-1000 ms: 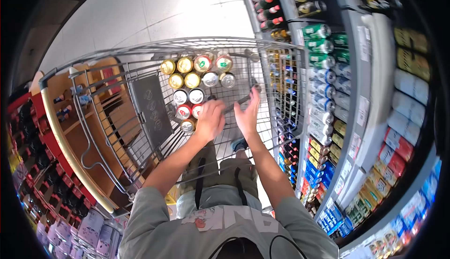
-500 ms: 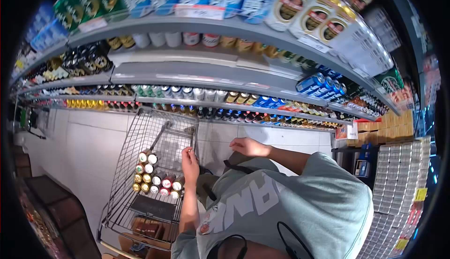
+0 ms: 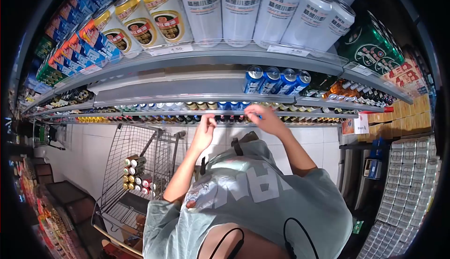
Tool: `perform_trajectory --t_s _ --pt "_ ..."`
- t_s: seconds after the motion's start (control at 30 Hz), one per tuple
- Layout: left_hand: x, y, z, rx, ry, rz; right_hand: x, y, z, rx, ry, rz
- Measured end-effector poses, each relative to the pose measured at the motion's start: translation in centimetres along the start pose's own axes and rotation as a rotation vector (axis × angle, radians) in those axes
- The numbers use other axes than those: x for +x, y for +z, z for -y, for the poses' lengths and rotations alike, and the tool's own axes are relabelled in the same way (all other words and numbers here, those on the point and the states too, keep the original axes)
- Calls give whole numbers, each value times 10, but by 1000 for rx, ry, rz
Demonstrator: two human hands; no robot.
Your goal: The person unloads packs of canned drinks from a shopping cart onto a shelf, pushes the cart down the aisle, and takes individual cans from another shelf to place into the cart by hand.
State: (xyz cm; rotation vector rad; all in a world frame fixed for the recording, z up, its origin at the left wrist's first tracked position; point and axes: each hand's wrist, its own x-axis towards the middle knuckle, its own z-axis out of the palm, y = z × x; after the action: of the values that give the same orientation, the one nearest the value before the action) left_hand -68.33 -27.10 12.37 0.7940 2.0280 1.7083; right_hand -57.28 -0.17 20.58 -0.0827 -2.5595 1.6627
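Note:
My left hand [image 3: 205,130] is raised before the lower shelves, its fingers loosely curled and apart with nothing visible in them. To its right my right hand [image 3: 263,118] reaches forward, fingers bent and spread, holding nothing that shows. Nearest above my right hand, several blue cans [image 3: 276,82] stand on the middle shelf [image 3: 187,90]. The cart [image 3: 126,142] is at the left, apart from both hands. Inside it several cans [image 3: 136,174] with gold, white and red tops are grouped together.
Tall white cans [image 3: 241,13] and white-and-gold cans [image 3: 167,10] line the top shelf [image 3: 211,55]. Stacked packs of cans [image 3: 405,179] and yellow boxes [image 3: 410,116] are at the right. A dark display bin [image 3: 70,200] stands at the left, beyond the cart.
The view has swung from the cart to the shelves and moved closer to them. Both hands have left the cart area; my right hand has risen toward the blue cans.

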Motion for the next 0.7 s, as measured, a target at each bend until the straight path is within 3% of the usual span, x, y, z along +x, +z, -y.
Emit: perform_trajectory --t_s 0.07,0.2,0.27,0.33,0.37,0.43,0.5,0.57,0.63,0.7 --pt "40 21 -80 200 -77 39 7 -56 35 -77 -6 -65" --pt "115 51 -131 578 424 -11 30 -137 41 -353 -149 -185" --pt "147 62 -146 666 515 -3 48 -159 39 -620 -29 -91" --pt "172 71 -158 807 237 203 66 -166 17 -779 -110 -24" --pt "183 74 -161 816 230 198 71 -166 17 -800 -140 21" --pt "197 80 -160 875 204 385 79 -163 9 -817 -166 71" --pt "220 80 -134 963 368 461 94 -159 -11 -710 -75 254" --pt "233 80 -116 1025 445 510 97 -157 -12 -791 -134 232" --pt "233 83 -113 908 249 539 98 -154 -14 -873 -219 174" --pt "230 82 -108 875 233 521 97 -154 -12 -866 -217 182"
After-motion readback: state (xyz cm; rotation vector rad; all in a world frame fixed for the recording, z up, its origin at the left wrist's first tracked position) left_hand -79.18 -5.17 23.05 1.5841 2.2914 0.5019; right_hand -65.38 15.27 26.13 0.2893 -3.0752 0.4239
